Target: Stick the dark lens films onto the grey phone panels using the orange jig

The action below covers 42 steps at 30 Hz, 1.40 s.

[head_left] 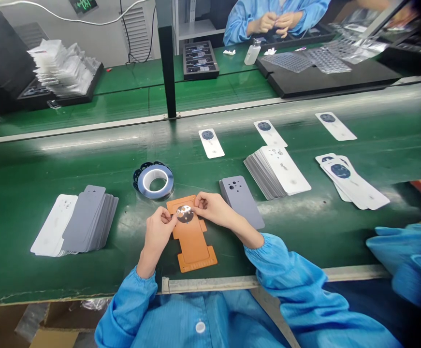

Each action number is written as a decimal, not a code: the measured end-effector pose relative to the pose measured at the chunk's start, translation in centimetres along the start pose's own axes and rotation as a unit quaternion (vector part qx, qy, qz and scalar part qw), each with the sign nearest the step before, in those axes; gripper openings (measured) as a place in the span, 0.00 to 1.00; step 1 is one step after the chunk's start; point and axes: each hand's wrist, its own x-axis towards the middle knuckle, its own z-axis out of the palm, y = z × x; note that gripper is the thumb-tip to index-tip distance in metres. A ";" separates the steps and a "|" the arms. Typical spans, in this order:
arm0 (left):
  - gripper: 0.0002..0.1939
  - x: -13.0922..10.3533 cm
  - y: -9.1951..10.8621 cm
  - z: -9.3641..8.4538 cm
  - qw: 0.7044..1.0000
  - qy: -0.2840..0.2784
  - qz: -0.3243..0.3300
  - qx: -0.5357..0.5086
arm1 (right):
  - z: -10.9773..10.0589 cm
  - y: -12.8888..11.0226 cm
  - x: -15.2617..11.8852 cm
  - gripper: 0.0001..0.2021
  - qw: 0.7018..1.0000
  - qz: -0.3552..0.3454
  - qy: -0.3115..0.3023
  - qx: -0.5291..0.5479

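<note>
An orange jig (pixel 192 241) shaped like a phone back lies on the green belt in front of me. Over its upper end is a round, shiny dark film sticker (pixel 185 215) with several holes. My left hand (pixel 158 229) pinches the sticker's left edge between thumb and finger. At the opposite edge, my right hand (pixel 212 208) has its fingertips closed on the sticker too. Whether the sticker touches the jig is hard to tell. Just beyond my left hand stands a roll of blue film (pixel 155 181). Grey phone-back sheets (pixel 242 203) lie right of my right hand.
Fanned grey and white sheets (pixel 87 220) lie at left, and a white-topped stack (pixel 284 169) at right. White sheets with dark round stickers (pixel 355 181) lie farther right; several more lie beyond. A black post (pixel 168 72) rises behind the belt. A co-worker's hands (pixel 277 21) are across.
</note>
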 end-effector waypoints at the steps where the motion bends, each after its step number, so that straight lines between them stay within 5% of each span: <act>1: 0.13 0.0 0.1 0.0 1.000 0.001 -0.001 0.002 | 0.0 0.0 0.0 0.08 1.000 0.000 0.000 -0.002; 19: 0.14 -0.1 0.0 0.2 1.000 0.002 0.007 0.002 | -0.1 -0.2 0.3 0.08 1.000 0.003 -0.002 -0.016; 42: 0.15 1.0 -0.3 -0.1 0.992 -0.038 -0.071 -0.099 | 0.2 -1.6 -1.2 0.10 0.992 -0.040 -0.022 -0.120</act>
